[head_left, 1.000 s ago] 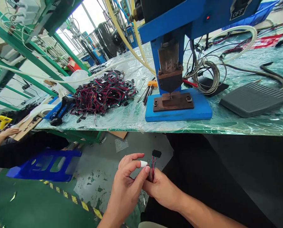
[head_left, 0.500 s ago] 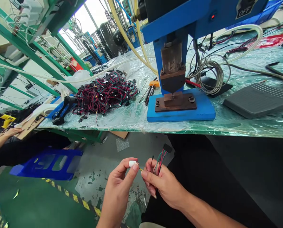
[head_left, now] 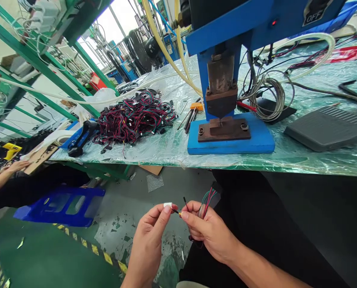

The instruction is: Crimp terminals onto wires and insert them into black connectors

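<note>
In front of the bench edge, my left hand (head_left: 150, 228) pinches the small black end of a short wire between thumb and index finger. A white piece (head_left: 167, 205) shows at that index fingertip; whether it is worn or held, I cannot tell. Close beside it, my right hand (head_left: 206, 226) is closed around a wire harness (head_left: 208, 199) of red, green and black wires. A black connector (head_left: 216, 187) tops the bundle, and a thin black plug (head_left: 184, 200) sticks up near the fingers. Between both hands runs a short yellow wire (head_left: 179, 213).
A blue press (head_left: 230, 146) stands on the bench above my hands. Left of it lie an orange-handled tool (head_left: 196, 106) and a heap of wire harnesses (head_left: 133, 120). A grey pedal (head_left: 328, 128) is at right. A co-worker's arm (head_left: 4, 176) and a blue stool (head_left: 61, 208) are at left.
The black wire end now shows at my left fingertips. My right hand has turned slightly, and the harness connector has shifted a little to the right.
</note>
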Tool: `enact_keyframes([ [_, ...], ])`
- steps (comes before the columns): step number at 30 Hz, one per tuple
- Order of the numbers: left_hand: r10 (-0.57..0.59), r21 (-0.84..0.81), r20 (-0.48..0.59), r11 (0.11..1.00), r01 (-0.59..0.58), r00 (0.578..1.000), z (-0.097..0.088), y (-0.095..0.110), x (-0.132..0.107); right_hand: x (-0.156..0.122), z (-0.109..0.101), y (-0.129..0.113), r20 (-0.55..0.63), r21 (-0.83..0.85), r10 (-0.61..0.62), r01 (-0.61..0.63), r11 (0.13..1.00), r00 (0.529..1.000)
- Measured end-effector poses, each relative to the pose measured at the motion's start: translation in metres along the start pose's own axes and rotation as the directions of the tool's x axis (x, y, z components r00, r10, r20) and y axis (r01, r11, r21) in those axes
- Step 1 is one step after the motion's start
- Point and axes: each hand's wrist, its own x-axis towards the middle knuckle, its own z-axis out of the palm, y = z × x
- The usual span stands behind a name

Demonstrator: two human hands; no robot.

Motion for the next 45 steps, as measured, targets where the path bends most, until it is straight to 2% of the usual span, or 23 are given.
enact_keyframes([
  [3,0.002,-0.011,-0.009,1.0,-0.002,1.0,-0.0006,0.0006,-0.0006,0.0004,-0.0004,0.0001,0.001,0.002,-0.001,0.001,1.0,1.0],
  [9,0.006,-0.023,0.068,1.0,-0.005,0.998,0.0037,-0.0009,-0.0004,-0.0003,-0.0005,0.0001,0.015,0.005,0.002,-0.002,1.0,1.0],
  [14,0.009,-0.041,0.046,0.999,-0.007,0.999,0.0045,-0.0022,0.0002,0.0,-0.0007,0.0007,0.005,-0.011,-0.002,0.002,1.0,1.0],
  [21,0.001,-0.017,-0.046,1.0,-0.002,0.999,-0.0028,0.0022,0.0023,0.0012,-0.0004,-0.0007,-0.051,-0.049,0.006,-0.009,0.999,0.999],
  [28,-0.006,0.003,-0.061,1.0,0.007,0.998,-0.0022,0.0029,0.0012,-0.0012,0.0039,-0.0051,-0.096,-0.152,-0.02,0.005,0.988,0.995],
  [30,0.002,0.007,-0.056,1.0,-0.002,0.998,-0.0018,0.0021,0.0002,-0.0017,0.0039,-0.0047,-0.1,-0.137,-0.015,0.001,0.991,0.995],
  [33,0.033,0.024,-0.024,0.999,-0.033,0.999,-0.0014,0.0014,-0.0008,-0.0018,0.0024,-0.0025,-0.072,-0.096,0.026,-0.033,0.995,0.997],
  [36,0.054,0.021,0.006,0.998,-0.054,0.999,-0.0009,0.0011,-0.0009,-0.0016,0.0015,-0.0012,-0.033,-0.167,0.035,-0.04,0.985,0.999],
  [41,0.058,0.011,-0.048,0.998,-0.057,0.997,-0.0004,0.0013,-0.0005,-0.0017,0.0034,-0.0041,-0.054,-0.218,0.037,-0.048,0.975,0.998],
  [45,0.04,0.012,-0.041,0.999,-0.04,0.998,0.0004,0.0013,-0.0004,-0.0024,0.0042,-0.0049,-0.097,-0.247,0.012,-0.035,0.968,0.995],
])
